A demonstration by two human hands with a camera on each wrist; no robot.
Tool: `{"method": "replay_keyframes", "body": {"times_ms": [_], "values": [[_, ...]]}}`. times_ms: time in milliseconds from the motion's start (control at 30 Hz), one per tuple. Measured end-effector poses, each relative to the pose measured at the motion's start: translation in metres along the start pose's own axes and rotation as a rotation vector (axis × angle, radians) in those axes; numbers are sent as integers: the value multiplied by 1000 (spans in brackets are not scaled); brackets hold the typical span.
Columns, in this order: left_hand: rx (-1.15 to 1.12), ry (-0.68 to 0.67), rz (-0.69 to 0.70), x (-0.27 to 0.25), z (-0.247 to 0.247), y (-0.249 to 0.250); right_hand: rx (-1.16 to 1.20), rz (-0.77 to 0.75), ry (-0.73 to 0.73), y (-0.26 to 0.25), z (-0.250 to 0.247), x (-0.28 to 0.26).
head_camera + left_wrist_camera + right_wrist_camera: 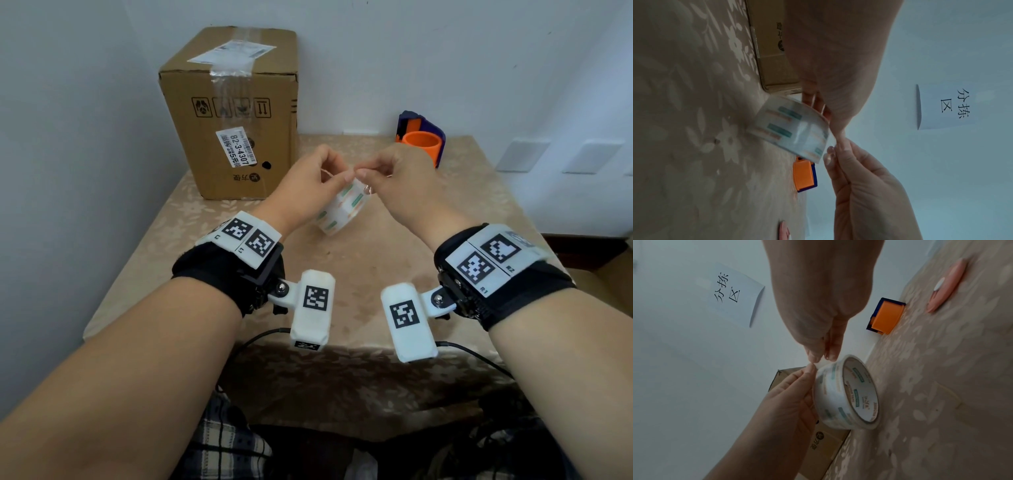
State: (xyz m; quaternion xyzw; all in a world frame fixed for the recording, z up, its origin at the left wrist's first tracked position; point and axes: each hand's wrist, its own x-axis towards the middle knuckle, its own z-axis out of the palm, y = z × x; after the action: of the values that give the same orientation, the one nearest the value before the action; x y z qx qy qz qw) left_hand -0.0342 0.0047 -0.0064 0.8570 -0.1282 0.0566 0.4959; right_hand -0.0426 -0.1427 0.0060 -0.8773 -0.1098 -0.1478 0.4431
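- Table, under a beige flowered cloth, carries everything.
- Box, taped shut, stands at the far left corner.
- Left hand: narrow grip, thumb and forefinger pinching the tape's upper rim, other fingers curled behind it.
- Right hand: narrow grip, pinching the same rim, tips almost meeting the left's.
- Tape, a clear printed roll, hangs tilted over the table's middle; whether it touches the cloth is unclear.
- Dispenser, orange and blue, sits at the far edge, toward the right corner.
- Pink cutter lies on the table's right side, well apart from the tape.
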Motion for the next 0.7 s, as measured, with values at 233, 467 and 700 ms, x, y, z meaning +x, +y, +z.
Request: {"method": "replay_keyframes", "body": {"times_ms": [233,467,700], "values": [[114,-130,-19,0,0,3,24,66,47,0,0,3],[191,-153,2,-1,2,0,156,170,-63,3,-2,0],[202,-119,21,-2,-3,-2,172,201,-61,0,-4,-1]]}}
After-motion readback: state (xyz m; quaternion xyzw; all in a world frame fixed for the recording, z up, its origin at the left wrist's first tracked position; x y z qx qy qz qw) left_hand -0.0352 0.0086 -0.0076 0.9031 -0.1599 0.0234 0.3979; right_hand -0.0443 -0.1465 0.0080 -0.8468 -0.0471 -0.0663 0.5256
